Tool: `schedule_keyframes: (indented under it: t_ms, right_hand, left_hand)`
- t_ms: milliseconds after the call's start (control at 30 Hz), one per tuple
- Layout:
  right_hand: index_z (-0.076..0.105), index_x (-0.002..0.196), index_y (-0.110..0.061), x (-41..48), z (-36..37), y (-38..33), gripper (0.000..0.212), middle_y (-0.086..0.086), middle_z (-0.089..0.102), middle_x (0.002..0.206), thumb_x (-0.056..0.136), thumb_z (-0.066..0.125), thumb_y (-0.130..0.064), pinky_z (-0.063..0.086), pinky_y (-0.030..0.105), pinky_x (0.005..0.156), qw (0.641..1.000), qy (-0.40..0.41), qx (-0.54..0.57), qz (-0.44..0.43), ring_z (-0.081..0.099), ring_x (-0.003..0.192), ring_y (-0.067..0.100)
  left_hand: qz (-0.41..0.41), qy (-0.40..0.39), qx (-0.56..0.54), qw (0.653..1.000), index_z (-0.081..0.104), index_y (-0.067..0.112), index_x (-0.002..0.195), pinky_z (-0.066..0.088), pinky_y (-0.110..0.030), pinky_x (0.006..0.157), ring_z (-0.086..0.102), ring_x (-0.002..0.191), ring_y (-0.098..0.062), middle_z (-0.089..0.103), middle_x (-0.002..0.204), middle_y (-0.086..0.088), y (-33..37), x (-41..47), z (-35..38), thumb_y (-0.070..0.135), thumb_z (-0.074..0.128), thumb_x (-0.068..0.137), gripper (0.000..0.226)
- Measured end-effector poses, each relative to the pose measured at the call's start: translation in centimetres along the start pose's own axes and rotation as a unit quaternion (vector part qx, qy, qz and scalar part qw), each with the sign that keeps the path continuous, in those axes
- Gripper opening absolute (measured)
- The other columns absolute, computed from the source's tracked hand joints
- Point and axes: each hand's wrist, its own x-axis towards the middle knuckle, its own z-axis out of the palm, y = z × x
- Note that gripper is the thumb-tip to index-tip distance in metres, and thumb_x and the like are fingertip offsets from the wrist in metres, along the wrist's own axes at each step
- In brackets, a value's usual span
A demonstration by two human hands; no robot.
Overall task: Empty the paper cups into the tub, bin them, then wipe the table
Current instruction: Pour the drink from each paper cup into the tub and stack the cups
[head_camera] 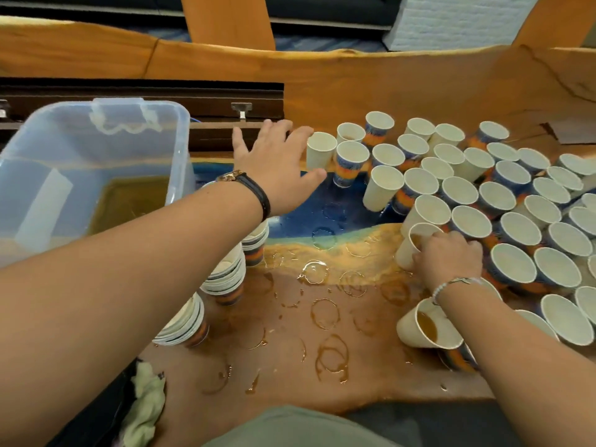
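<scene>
Paper cup (405, 251) with brown liquid, right hand (448, 258) curled round it. Left hand (277, 166) spread open, holding nothing, white cup (320, 153) at its fingertips, tub (64, 140) to its left.

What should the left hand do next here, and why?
Probably close the left hand on the plain cup: its fingers are spread right beside it, the right hand grips a second cup, and the tub stands close by for emptying.
</scene>
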Motion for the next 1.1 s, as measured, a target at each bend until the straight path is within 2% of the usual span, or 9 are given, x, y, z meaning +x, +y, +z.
schedule_keyframes:
  t_ms: [233, 367, 433, 567, 633, 700, 800, 967, 1100]
  right_hand:
    - [0.062, 0.117, -0.029, 0.7, 0.5, 0.6, 0.025, 0.000, 0.064, 0.109, 0.092, 0.057, -0.032, 0.046, 0.033, 0.084, 0.995, 0.049, 0.000, -0.091, 0.056, 0.103, 0.020]
    - [0.065, 0.111, -0.026, 0.3, -1.7, -0.3, 0.025, -0.001, 0.066, 0.104, 0.096, 0.046, -0.034, 0.041, 0.035, 0.079, 0.983, 0.091, -0.008, -0.160, 0.055, 0.101, 0.021]
    - [0.068, 0.107, -0.025, -0.1, -4.0, -1.2, 0.024, -0.001, 0.067, 0.100, 0.095, 0.049, -0.034, 0.040, 0.037, 0.079, 0.970, 0.134, 0.006, -0.202, 0.055, 0.098, 0.023]
    - [0.073, 0.088, -0.018, -0.9, -9.9, -3.4, 0.010, 0.004, 0.069, 0.080, 0.082, 0.070, -0.024, 0.039, 0.040, 0.069, 0.921, 0.253, 0.077, -0.286, 0.057, 0.083, 0.032]
    - [0.073, 0.076, -0.014, -1.2, -12.8, -4.7, 0.007, 0.005, 0.067, 0.068, 0.075, 0.075, -0.020, 0.039, 0.040, 0.064, 0.881, 0.331, 0.110, -0.318, 0.058, 0.075, 0.033]
    - [0.072, 0.070, -0.013, -1.5, -15.6, -6.3, 0.013, 0.003, 0.066, 0.067, 0.076, 0.068, -0.024, 0.035, 0.038, 0.064, 0.846, 0.388, 0.118, -0.346, 0.058, 0.075, 0.032]
    - [0.073, 0.074, -0.013, -1.7, -19.1, -8.6, 0.022, 0.003, 0.068, 0.072, 0.079, 0.059, -0.028, 0.027, 0.037, 0.066, 0.807, 0.425, 0.128, -0.391, 0.057, 0.080, 0.034]
    - [0.075, 0.077, -0.013, -2.0, -22.3, -13.3, 0.023, 0.002, 0.069, 0.077, 0.080, 0.057, -0.028, 0.024, 0.039, 0.068, 0.769, 0.440, 0.155, -0.438, 0.055, 0.083, 0.036]
    - [0.072, 0.091, -0.019, -2.0, -23.1, -16.6, 0.025, 0.000, 0.069, 0.089, 0.084, 0.058, -0.038, 0.039, 0.042, 0.070, 0.772, 0.424, 0.241, -0.409, 0.056, 0.089, 0.033]
  left_hand:
    - [0.017, -0.054, -0.089, 0.994, 0.030, 0.029, 0.145, 0.002, -0.057, 0.116, 0.025, 0.141, -0.018, 0.029, 0.152, 0.003, 2.6, -0.1, 1.0, 0.049, 0.048, 0.094, 0.058]
    - [0.041, -0.073, -0.146, 0.986, 0.031, 0.026, 0.145, 0.023, -0.046, 0.115, 0.033, 0.136, -0.020, 0.032, 0.150, 0.000, 2.7, -0.6, 1.3, 0.040, 0.061, 0.089, 0.065]
    - [0.054, -0.098, -0.169, 0.979, 0.030, 0.025, 0.146, 0.032, -0.035, 0.108, 0.036, 0.134, -0.019, 0.032, 0.150, -0.001, 2.4, -0.9, 1.4, 0.036, 0.067, 0.086, 0.072]
    - [0.043, -0.120, -0.217, 0.968, 0.025, 0.025, 0.149, 0.032, -0.027, 0.104, 0.035, 0.135, -0.017, 0.035, 0.150, 0.000, 1.2, -1.3, 1.5, 0.036, 0.081, 0.073, 0.095]
    - [0.008, -0.110, -0.295, 0.949, 0.023, 0.024, 0.149, 0.032, -0.027, 0.105, 0.040, 0.133, -0.015, 0.042, 0.146, 0.001, 0.2, -1.3, 1.2, 0.039, 0.087, 0.062, 0.109]
    - [-0.014, -0.082, -0.392, 0.916, 0.027, 0.025, 0.148, 0.038, -0.036, 0.108, 0.048, 0.126, -0.012, 0.051, 0.137, 0.003, -1.1, -1.5, 0.4, 0.045, 0.090, 0.048, 0.120]
    - [-0.023, -0.021, -0.487, 0.873, 0.037, 0.029, 0.136, 0.052, -0.041, 0.094, 0.057, 0.115, -0.014, 0.058, 0.124, 0.004, -3.4, -2.1, -1.0, 0.047, 0.089, 0.039, 0.112]
    - [-0.043, 0.034, -0.497, 0.866, 0.042, 0.010, 0.134, 0.054, -0.043, 0.090, 0.060, 0.111, -0.024, 0.061, 0.120, -0.009, -7.3, -3.6, -3.4, 0.042, 0.088, 0.043, 0.106]
    - [-0.110, 0.099, -0.456, 0.878, 0.043, 0.018, 0.127, 0.053, -0.029, 0.083, 0.059, 0.107, -0.015, 0.060, 0.117, -0.001, -10.7, -5.3, -5.1, 0.036, 0.089, 0.047, 0.094]
